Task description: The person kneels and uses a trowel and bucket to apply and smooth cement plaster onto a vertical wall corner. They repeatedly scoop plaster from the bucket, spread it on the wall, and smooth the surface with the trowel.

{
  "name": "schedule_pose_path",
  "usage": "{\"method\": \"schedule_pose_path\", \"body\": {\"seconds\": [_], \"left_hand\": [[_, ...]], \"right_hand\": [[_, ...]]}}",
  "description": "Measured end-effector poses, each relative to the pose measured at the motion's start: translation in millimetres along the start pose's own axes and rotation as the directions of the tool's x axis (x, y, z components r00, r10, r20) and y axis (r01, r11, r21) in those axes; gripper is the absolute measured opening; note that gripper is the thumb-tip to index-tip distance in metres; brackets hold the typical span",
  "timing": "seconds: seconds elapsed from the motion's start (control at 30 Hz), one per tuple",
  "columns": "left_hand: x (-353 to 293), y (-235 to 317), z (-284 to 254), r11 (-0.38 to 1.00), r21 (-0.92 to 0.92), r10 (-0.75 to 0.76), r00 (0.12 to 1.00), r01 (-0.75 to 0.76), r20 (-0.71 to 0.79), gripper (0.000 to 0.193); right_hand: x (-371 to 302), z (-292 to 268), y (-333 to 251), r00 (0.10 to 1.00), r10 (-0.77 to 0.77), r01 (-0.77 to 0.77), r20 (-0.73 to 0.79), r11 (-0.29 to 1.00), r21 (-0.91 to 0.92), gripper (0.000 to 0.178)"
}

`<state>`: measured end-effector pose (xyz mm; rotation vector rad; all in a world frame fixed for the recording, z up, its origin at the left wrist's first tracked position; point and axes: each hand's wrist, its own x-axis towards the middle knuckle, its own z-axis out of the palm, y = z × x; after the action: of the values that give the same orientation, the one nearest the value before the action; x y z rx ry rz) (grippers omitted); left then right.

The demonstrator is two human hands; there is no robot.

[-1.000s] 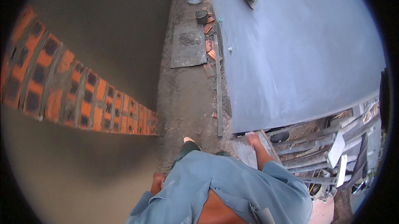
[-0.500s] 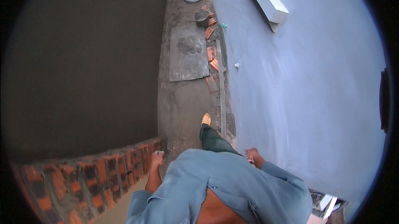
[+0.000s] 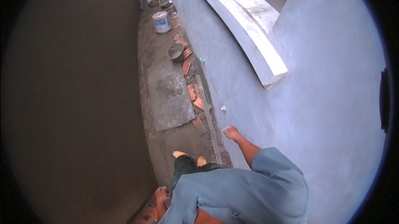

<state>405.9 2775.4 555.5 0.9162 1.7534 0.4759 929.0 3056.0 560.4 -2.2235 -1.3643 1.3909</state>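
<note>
My right hand (image 3: 231, 133) is out in front of me beside the smooth grey wall, its dusty fingers curled in, and no tool shows in it. Low down on the left, my left hand (image 3: 161, 193) hangs by the dark plastered wall with its fingers curled too; I see nothing held there. Ahead of my feet a flat cement-smeared board (image 3: 172, 99) lies on the ground with a patch of mortar on it. A long straight bar (image 3: 209, 120) lies along the right side, next to broken orange bricks (image 3: 193, 92).
A dark wall (image 3: 75, 99) bounds the narrow passage on the left, a pale grey wall (image 3: 316, 132) on the right. A white ledge (image 3: 257, 53) juts from the right wall. Further along stand a mortar bucket (image 3: 176, 53), a white-and-blue pail (image 3: 161, 22) and more buckets (image 3: 164, 1).
My view has swung toward the right wall and farther along the passage. The other foot has come forward. My right hand has moved forward; the brick edge on the left has mostly left view.
</note>
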Motion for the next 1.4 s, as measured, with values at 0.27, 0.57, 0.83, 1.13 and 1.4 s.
{"method": "schedule_pose_path", "body": {"seconds": [0.27,0.57,0.83,1.13,1.4], "left_hand": [[118.8,33.9,-55.7,0.956,0.287,-0.080,0.995,0.060,0.059,0.024],[211.0,121.4,-135.7,0.853,-0.337,-0.443,0.894,0.399,-0.062,0.019],[246.1,160.7,-135.2,0.832,-0.361,-0.480,0.872,0.420,-0.091,0.022],[256.1,150.7,-117.0,0.514,0.856,-0.395,0.872,-0.050,0.288,0.045],[405.3,283.2,-34.2,0.829,0.390,-0.457,0.888,0.401,0.059,0.043]], "right_hand": [[47.5,24.0,-6.4,0.979,0.184,-0.184,0.082,0.983,-0.015,0.023],[65.7,4.8,-58.2,0.929,0.370,-0.364,-0.004,0.916,0.170,0.038],[197.9,-8.0,-106.0,0.961,0.273,-0.257,0.050,0.942,-0.215,0.042],[425.6,-15.1,-264.3,0.986,-0.164,0.128,-0.030,0.860,-0.494,0.033],[670.4,-45.5,-444.8,0.974,-0.200,0.138,-0.107,0.897,-0.420,0.061]]}}
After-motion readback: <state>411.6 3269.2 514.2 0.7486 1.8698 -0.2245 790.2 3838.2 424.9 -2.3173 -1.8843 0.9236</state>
